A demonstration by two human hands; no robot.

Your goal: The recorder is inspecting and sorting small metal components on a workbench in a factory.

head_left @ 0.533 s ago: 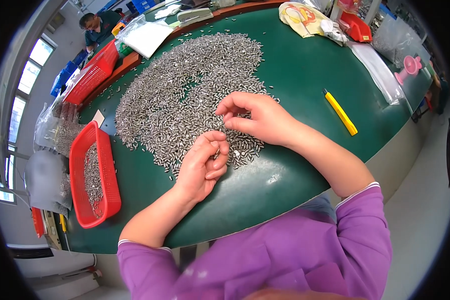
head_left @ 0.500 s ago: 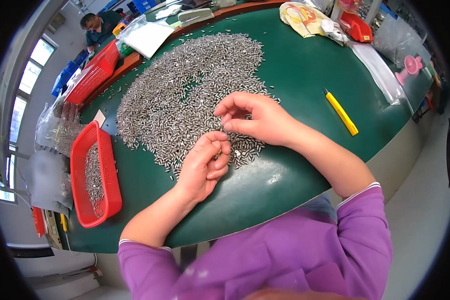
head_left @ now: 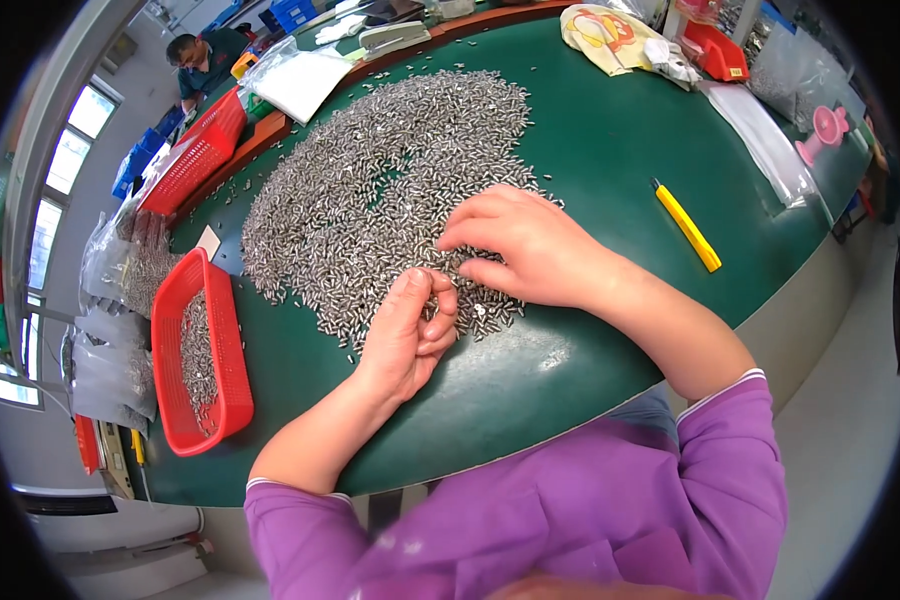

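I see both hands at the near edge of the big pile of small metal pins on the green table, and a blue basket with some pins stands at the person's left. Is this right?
Not quite: the basket is red, not blue, as the head view shows. The rest holds: the left hand and the right hand are at the near edge of the pile of small metal pins on the green table, and the basket holds some pins.

You are seated at a dark green work table (head_left: 610,150) with a pale grey front edge. To your left, bright daylight enters through tall windows (head_left: 65,160) in a grey wall. A pale grey floor (head_left: 840,460) lies to your right. Blue plastic crates (head_left: 295,12) stand beyond the table.
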